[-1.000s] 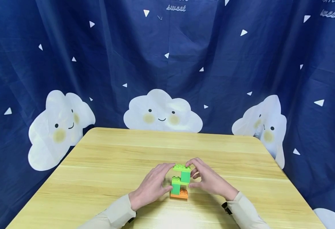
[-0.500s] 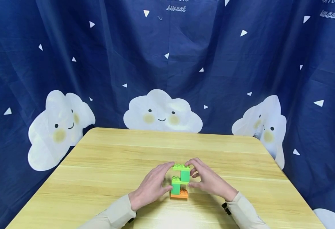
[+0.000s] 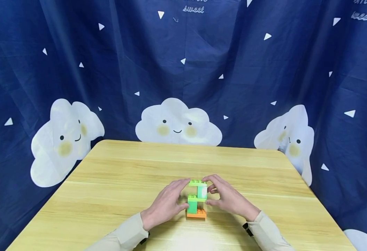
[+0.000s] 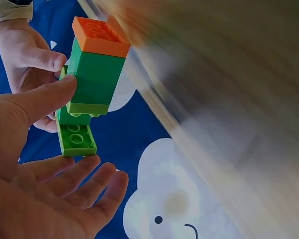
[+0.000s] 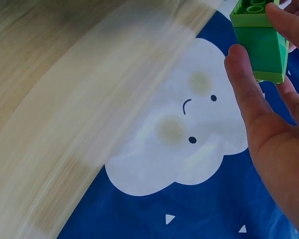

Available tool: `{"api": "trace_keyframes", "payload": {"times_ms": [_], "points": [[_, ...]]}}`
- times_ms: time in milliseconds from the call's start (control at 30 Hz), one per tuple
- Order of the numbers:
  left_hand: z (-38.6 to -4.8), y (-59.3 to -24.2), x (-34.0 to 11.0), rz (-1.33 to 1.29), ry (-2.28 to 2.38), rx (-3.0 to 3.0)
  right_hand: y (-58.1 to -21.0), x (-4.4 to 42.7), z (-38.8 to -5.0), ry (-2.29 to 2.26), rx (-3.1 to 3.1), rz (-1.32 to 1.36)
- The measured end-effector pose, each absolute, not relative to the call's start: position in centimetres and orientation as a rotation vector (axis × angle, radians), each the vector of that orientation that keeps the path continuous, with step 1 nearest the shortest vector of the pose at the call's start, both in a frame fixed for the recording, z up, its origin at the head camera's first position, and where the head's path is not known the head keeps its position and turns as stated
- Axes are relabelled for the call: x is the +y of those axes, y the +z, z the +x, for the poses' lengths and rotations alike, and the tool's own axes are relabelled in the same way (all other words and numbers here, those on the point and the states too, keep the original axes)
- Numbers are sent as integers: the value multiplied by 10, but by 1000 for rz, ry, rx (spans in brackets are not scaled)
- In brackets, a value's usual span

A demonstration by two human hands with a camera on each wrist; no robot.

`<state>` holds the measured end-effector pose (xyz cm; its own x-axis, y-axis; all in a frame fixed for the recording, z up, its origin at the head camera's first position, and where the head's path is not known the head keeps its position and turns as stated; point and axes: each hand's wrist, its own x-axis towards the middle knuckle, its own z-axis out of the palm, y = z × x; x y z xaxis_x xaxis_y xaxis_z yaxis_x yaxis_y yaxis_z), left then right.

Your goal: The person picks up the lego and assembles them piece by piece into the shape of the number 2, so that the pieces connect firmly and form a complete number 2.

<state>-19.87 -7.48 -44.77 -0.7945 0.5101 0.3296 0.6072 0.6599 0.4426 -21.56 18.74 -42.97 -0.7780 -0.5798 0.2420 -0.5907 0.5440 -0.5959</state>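
Observation:
A stepped stack of toy building blocks (image 3: 192, 207) stands upright between both hands on the table. It has an orange base brick (image 3: 197, 215), green bricks (image 4: 97, 74) and thin lime-green bricks (image 3: 196, 183). My left hand (image 3: 166, 201) holds it from the left, thumb on the lower green brick and fingertips at the top lime brick. From the right, my right hand (image 3: 228, 199) holds it, index fingertip on the top brick and thumb near the middle lime brick (image 3: 199, 199). The right wrist view shows only the stack's upper part (image 5: 261, 47).
The wooden table (image 3: 123, 167) stretches beyond the hands to a rounded back edge. A dark blue curtain (image 3: 114, 69) with white clouds and triangles hangs behind and at both sides. Black straps (image 3: 247, 229) show at the cuffs.
The upper part of the stack has shifted slightly left, and a pale glare now shows on the upper green brick. My right hand has moved slightly left with it; my left hand barely moves.

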Motion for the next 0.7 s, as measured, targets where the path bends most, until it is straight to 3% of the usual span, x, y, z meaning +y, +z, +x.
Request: {"api": "trace_keyframes", "payload": {"times_ms": [700], "points": [[-201, -447, -78, -938, -928, -2815, -432, 185, -215, 994, -2799, 1001]]}}
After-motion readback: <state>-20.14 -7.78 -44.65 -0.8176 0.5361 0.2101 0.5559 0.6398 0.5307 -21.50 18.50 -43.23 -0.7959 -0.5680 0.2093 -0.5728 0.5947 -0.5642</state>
